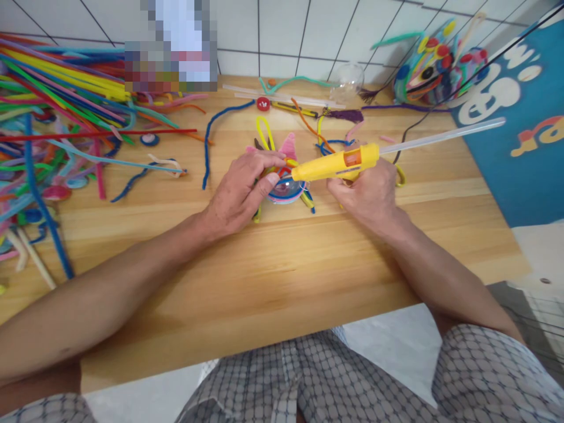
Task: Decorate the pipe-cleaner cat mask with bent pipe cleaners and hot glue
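My right hand (369,197) is closed around the grip of a yellow glue gun (337,165), with a clear glue stick (440,138) jutting out behind it. The gun's nozzle points left at a small craft piece (285,189), a round clear dome wrapped in pink, blue and red pipe cleaners with a pink fuzzy part behind. My left hand (242,191) rests on the wooden table (282,276) and pinches that craft piece at its left side, fingers curled on it.
A large heap of coloured pipe cleaners (57,100) covers the left of the table. Loose pipe cleaners, a red cap (263,104), a clear plastic ball (348,79) and a finished colourful pipe-cleaner figure (436,67) lie along the back. A blue board (524,129) stands at right.
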A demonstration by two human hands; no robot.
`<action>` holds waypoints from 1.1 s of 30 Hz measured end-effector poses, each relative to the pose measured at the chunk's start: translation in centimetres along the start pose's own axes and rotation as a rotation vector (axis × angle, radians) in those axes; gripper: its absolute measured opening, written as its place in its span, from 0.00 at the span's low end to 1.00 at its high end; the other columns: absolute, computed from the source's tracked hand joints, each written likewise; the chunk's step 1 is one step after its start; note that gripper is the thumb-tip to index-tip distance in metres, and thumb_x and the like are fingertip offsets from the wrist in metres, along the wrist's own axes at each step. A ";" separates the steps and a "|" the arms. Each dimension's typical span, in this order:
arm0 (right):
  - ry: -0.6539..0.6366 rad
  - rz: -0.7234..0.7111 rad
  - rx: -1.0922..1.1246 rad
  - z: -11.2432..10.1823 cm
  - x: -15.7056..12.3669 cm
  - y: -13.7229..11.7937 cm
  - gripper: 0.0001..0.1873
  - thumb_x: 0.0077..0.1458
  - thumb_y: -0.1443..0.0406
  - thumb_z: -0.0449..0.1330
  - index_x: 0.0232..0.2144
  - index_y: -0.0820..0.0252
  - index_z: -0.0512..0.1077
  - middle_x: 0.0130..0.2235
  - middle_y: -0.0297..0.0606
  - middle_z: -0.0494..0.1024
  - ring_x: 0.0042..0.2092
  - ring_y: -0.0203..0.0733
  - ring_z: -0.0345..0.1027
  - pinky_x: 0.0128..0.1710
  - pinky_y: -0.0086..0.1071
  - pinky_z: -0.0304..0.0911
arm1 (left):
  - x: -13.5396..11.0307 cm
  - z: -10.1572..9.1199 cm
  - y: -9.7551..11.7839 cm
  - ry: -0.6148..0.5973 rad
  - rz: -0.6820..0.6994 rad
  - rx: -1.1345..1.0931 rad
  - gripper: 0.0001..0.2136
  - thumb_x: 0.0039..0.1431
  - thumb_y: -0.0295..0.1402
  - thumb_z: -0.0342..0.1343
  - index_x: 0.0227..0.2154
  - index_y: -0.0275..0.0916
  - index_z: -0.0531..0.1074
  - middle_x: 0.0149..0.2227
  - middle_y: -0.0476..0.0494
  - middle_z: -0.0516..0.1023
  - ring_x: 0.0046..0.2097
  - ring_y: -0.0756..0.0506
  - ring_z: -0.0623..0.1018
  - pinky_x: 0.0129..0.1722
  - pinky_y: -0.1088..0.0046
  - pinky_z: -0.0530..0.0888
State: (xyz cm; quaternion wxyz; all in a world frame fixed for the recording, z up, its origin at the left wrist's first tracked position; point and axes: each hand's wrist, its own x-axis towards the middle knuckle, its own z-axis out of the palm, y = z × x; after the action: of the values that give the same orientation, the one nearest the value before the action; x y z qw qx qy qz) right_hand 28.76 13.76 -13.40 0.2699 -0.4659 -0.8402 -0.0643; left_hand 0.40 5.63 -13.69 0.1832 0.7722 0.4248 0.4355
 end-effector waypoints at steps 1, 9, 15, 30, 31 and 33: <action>-0.004 0.001 0.004 0.0 0.0 0.0 0.08 0.54 0.64 0.62 0.38 0.51 0.75 0.35 0.45 0.84 0.43 0.60 0.82 0.47 0.52 0.80 | 0.0 0.0 0.0 -0.001 0.002 0.000 0.21 0.85 0.52 0.46 0.62 0.49 0.79 0.65 0.37 0.85 0.67 0.35 0.83 0.72 0.44 0.76; -0.002 0.005 0.007 0.0 0.0 -0.1 0.09 0.54 0.64 0.62 0.39 0.52 0.75 0.36 0.46 0.84 0.43 0.61 0.83 0.48 0.53 0.80 | 0.0 0.0 0.0 -0.006 -0.012 0.010 0.23 0.85 0.54 0.45 0.62 0.48 0.79 0.65 0.37 0.85 0.68 0.35 0.82 0.73 0.44 0.76; -0.006 0.006 -0.002 -0.2 0.1 -0.1 0.08 0.53 0.64 0.62 0.38 0.52 0.75 0.36 0.46 0.85 0.42 0.61 0.83 0.47 0.54 0.80 | 0.0 0.0 -0.1 0.009 0.021 -0.012 0.20 0.85 0.50 0.47 0.62 0.48 0.80 0.65 0.37 0.86 0.67 0.35 0.83 0.73 0.45 0.76; 0.014 -0.002 -0.020 0.1 0.0 -0.1 0.06 0.53 0.65 0.62 0.36 0.49 0.74 0.33 0.44 0.83 0.44 0.62 0.83 0.46 0.53 0.81 | -0.1 0.1 -0.3 0.012 0.011 0.004 0.22 0.85 0.53 0.46 0.62 0.47 0.80 0.65 0.37 0.86 0.68 0.35 0.83 0.74 0.43 0.75; 0.010 -0.001 -0.011 0.2 0.0 -0.1 0.06 0.53 0.65 0.62 0.36 0.50 0.73 0.33 0.44 0.82 0.44 0.62 0.83 0.47 0.53 0.81 | -0.1 0.1 -0.3 0.017 0.023 -0.005 0.22 0.85 0.52 0.47 0.62 0.47 0.79 0.65 0.36 0.86 0.68 0.34 0.83 0.74 0.43 0.75; 0.008 -0.003 0.001 0.1 0.0 -0.1 0.06 0.53 0.66 0.62 0.35 0.50 0.73 0.33 0.44 0.82 0.45 0.62 0.83 0.47 0.54 0.81 | -0.1 0.1 -0.3 0.020 0.032 -0.021 0.21 0.85 0.51 0.48 0.63 0.48 0.79 0.64 0.36 0.86 0.68 0.34 0.83 0.74 0.43 0.75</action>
State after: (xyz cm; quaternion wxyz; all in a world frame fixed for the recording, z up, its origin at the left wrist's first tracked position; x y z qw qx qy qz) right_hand 28.66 13.76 -13.53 0.2734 -0.4642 -0.8399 -0.0663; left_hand 0.32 5.74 -14.00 0.1800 0.7726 0.4096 0.4505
